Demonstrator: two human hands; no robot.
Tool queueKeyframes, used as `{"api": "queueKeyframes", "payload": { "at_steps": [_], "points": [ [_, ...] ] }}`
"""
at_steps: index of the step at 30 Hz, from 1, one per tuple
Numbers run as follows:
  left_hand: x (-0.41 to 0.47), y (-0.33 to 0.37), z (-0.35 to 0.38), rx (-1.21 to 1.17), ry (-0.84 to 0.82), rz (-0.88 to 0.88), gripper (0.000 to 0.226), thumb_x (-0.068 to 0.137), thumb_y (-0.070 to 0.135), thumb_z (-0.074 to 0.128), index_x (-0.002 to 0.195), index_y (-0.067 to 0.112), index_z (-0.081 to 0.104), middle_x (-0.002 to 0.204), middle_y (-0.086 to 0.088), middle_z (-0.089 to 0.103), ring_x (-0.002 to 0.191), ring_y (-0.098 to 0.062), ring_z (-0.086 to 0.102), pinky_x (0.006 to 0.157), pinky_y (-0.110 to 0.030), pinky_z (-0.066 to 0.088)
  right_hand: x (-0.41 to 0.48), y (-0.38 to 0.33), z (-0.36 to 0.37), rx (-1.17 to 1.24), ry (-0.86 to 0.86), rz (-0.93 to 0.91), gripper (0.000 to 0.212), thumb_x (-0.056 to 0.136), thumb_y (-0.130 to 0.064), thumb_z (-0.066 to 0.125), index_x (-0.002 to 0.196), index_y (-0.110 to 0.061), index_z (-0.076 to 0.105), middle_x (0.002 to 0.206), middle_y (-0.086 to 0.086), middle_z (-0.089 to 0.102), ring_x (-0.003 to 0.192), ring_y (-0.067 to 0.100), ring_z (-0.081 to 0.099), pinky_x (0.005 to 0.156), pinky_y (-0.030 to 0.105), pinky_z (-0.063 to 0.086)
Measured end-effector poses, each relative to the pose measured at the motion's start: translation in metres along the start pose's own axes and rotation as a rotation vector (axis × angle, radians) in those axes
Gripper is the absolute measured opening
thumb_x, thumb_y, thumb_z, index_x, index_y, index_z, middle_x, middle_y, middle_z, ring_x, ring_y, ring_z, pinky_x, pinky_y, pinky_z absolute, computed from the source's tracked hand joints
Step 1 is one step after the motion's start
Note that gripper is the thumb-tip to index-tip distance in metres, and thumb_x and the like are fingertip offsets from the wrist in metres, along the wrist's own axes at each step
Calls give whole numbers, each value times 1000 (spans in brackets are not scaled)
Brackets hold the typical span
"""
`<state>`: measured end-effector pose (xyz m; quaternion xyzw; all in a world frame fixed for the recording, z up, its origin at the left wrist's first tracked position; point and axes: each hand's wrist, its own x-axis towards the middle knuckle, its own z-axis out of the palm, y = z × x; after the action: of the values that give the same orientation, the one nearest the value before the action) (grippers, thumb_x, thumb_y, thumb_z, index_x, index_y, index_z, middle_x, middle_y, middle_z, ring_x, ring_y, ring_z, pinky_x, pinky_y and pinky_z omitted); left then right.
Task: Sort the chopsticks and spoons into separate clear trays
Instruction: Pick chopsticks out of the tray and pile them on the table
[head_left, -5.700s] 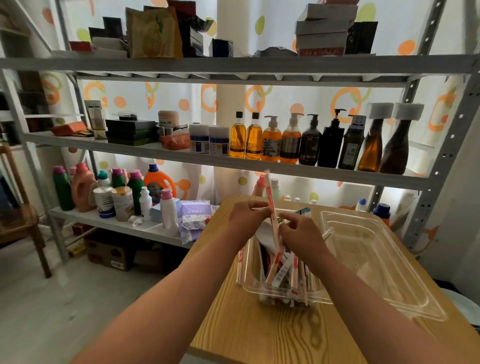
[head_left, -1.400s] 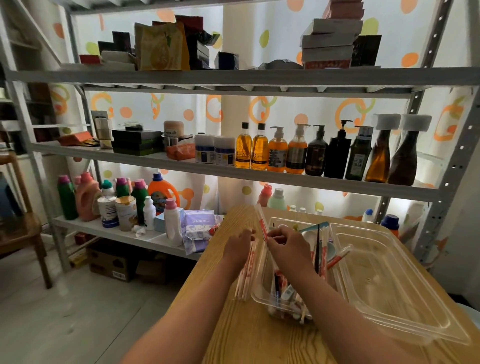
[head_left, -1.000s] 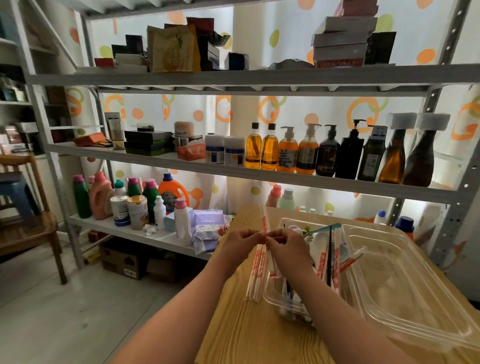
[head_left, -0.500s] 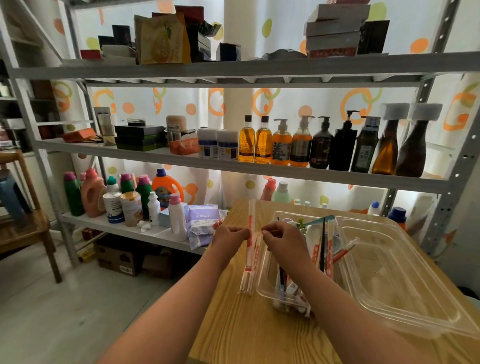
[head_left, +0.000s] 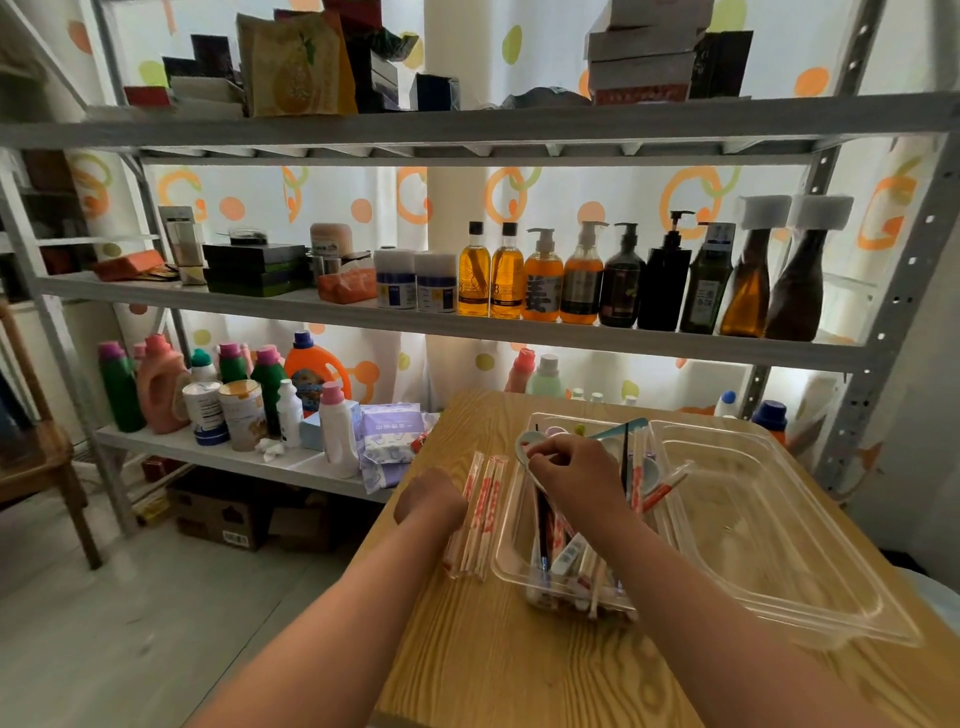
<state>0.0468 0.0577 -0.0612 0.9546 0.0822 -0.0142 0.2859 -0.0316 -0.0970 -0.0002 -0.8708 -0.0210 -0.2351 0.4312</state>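
A clear tray (head_left: 506, 540) on the wooden table (head_left: 509, 670) holds a jumble of wrapped chopsticks, dark chopsticks and spoons. My right hand (head_left: 574, 467) reaches into it with curled fingers, pinching a pale blue spoon (head_left: 525, 442) near the tray's left rim. Left of that tray, a small pile of wrapped chopsticks (head_left: 483, 512) in red-printed sleeves lies on the table. My left hand (head_left: 430, 500) sits at the pile's left side, fingers curled down onto it; the fingertips are hidden. A larger clear tray (head_left: 779, 551) stands empty on the right.
A metal shelf rack (head_left: 467, 325) behind the table carries bottles, boxes and cans. Detergent bottles and a purple tissue pack (head_left: 387, 441) sit on the low shelf by the table's left corner. A wooden chair (head_left: 36, 467) stands far left.
My left hand lowered the wrapped chopstick it held upright onto the pile on the table. My right hand let go of that chopstick and moved right into the mixed tray, onto a spoon.
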Motion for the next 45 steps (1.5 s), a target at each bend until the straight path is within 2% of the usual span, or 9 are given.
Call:
{"api": "queueKeyframes", "payload": {
  "at_steps": [8,11,16,24,32,36,38,41,45],
  "points": [
    [-3,1,1,79,-6,-8,31,88,36,57,108,14,63,110,-7,65,100,-23,62,85,-36,51,1,0,-14,-36,23,21,17,87,-17,60,96,-8,71,88,3,69,77,11,58,67,16,43],
    [-8,11,1,-24,56,103,28,91,38,55,100,14,65,98,-4,67,89,-19,61,76,-30,48,0,3,-20,-106,48,37,16,86,-17,60,93,-8,71,84,3,67,76,12,58,61,13,40],
    [-21,33,6,-383,7,229,30,93,31,55,116,15,65,111,-4,68,90,-14,56,75,-25,42,-3,13,-28,-293,30,97,14,85,-21,62,93,-11,68,91,5,68,73,12,53,66,23,39],
    [-28,38,20,-546,28,215,31,90,31,62,117,16,64,111,-4,68,87,-10,56,65,-22,40,-15,17,-38,-569,-165,202,43,80,-42,66,108,-13,52,82,-2,51,74,16,50,55,24,35],
    [-30,41,27,-638,66,174,31,89,30,65,115,14,65,112,-2,67,89,-11,57,73,-22,43,-15,19,-39,-527,-163,224,38,80,-33,70,107,-9,59,83,-1,49,74,14,48,47,18,27],
    [-32,44,30,-632,81,168,31,89,33,64,113,14,64,110,-2,67,90,-11,57,69,-22,44,-13,22,-37,-489,-125,240,38,79,-29,71,108,-5,62,94,6,61,74,14,49,46,16,26],
    [-31,44,30,-629,74,176,30,88,32,64,112,14,66,111,-3,68,95,-15,61,79,-27,50,-12,25,-38,-456,-97,250,35,79,-26,71,105,-3,64,97,10,65,74,16,51,50,19,32],
    [-29,42,27,-614,47,194,31,89,32,65,113,14,67,113,-4,69,102,-18,62,90,-32,50,-12,27,-38,-428,-77,254,24,79,-22,69,94,-3,66,89,11,65,71,18,53,57,22,37],
    [-27,40,26,-620,27,207,29,90,31,64,114,14,66,112,-3,68,97,-15,61,89,-31,51,-10,32,-36,-383,-58,265,12,81,-18,66,78,-7,63,71,4,55,68,17,53,47,17,31]
  ]
}}
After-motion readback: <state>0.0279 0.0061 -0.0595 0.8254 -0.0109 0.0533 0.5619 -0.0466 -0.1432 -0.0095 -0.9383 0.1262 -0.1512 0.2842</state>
